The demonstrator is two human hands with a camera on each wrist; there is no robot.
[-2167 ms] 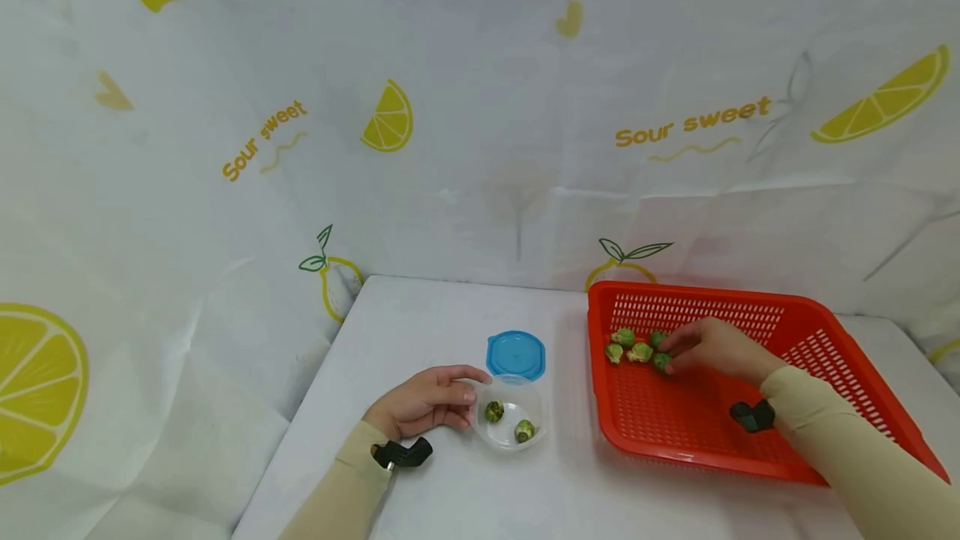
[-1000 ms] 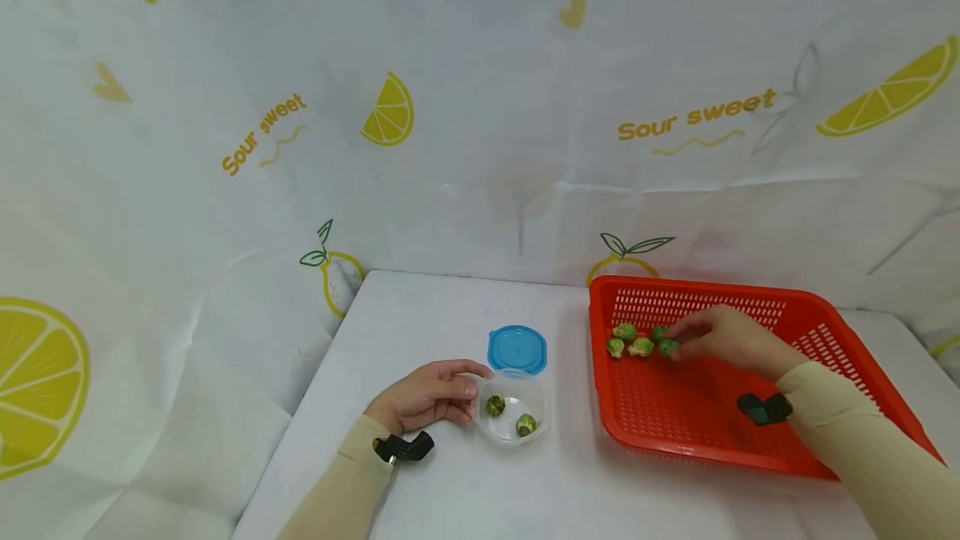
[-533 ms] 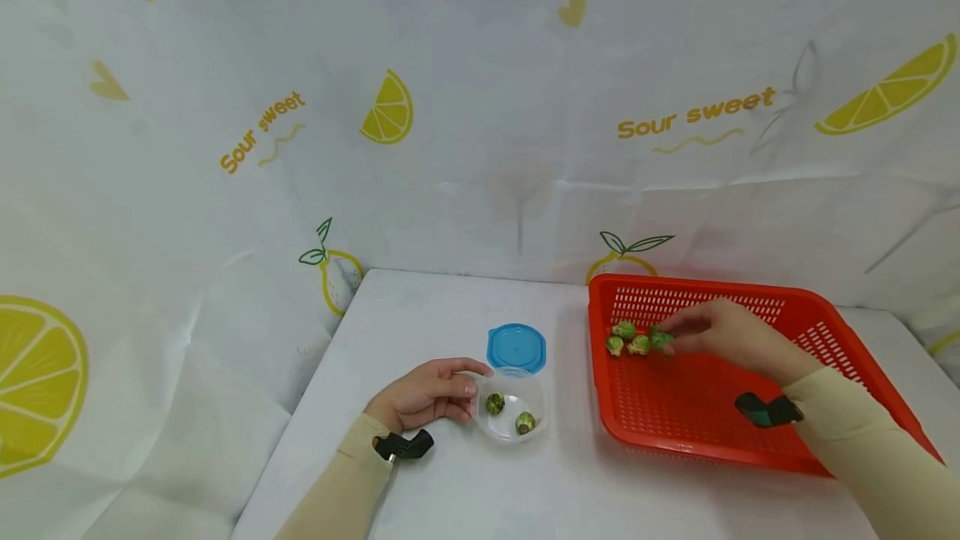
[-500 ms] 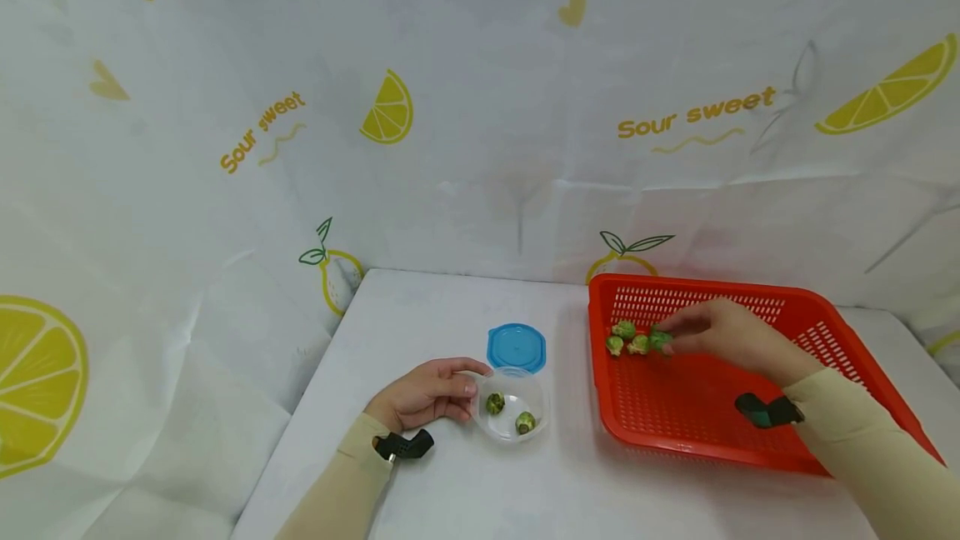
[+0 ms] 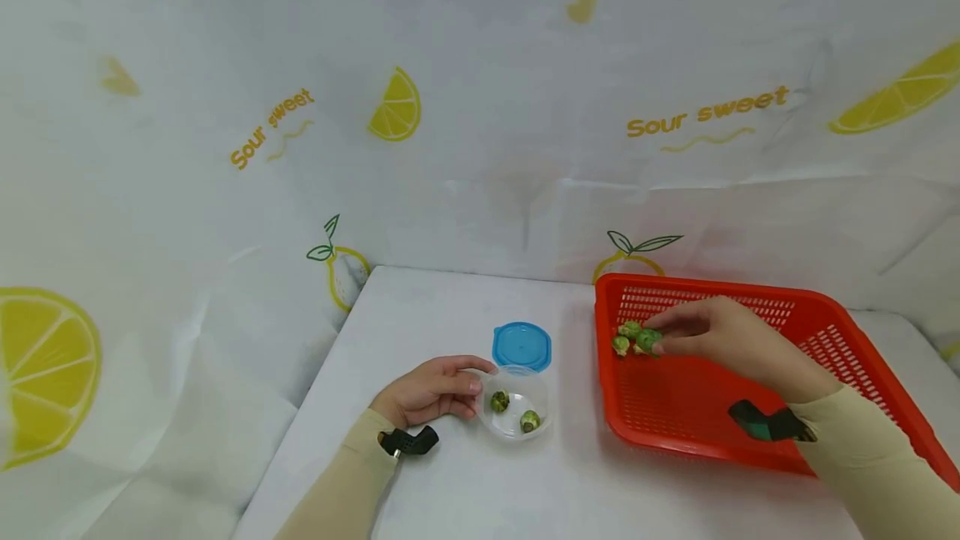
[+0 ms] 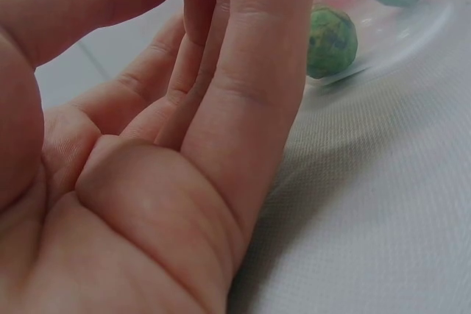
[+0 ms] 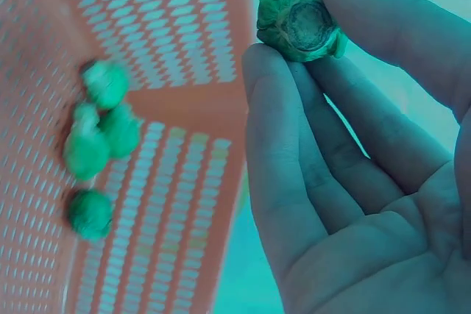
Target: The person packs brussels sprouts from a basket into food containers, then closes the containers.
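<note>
My right hand [image 5: 658,340] is over the left part of the red mesh basket [image 5: 750,296] and pinches a green sprout [image 5: 648,340] between thumb and fingertips. The right wrist view shows that sprout [image 7: 300,20] lifted clear of the basket floor [image 7: 184,27], with several more sprouts [image 7: 88,152] lying below. My left hand [image 5: 471,383] rests on the white table, its straight fingers [image 6: 250,86] against the side of a small clear container [image 5: 516,432]. Two sprouts [image 5: 499,400] [image 5: 530,421] lie in the container.
A round blue lid [image 5: 522,346] lies flat just behind the container. The table [image 5: 420,315] is backed by a lemon-print cloth [image 5: 480,107] that also drapes down its left side. The basket fills the right half of the table.
My right hand has picked one sprout out of the cluster and moved it slightly left. The left hand stays against the container.
</note>
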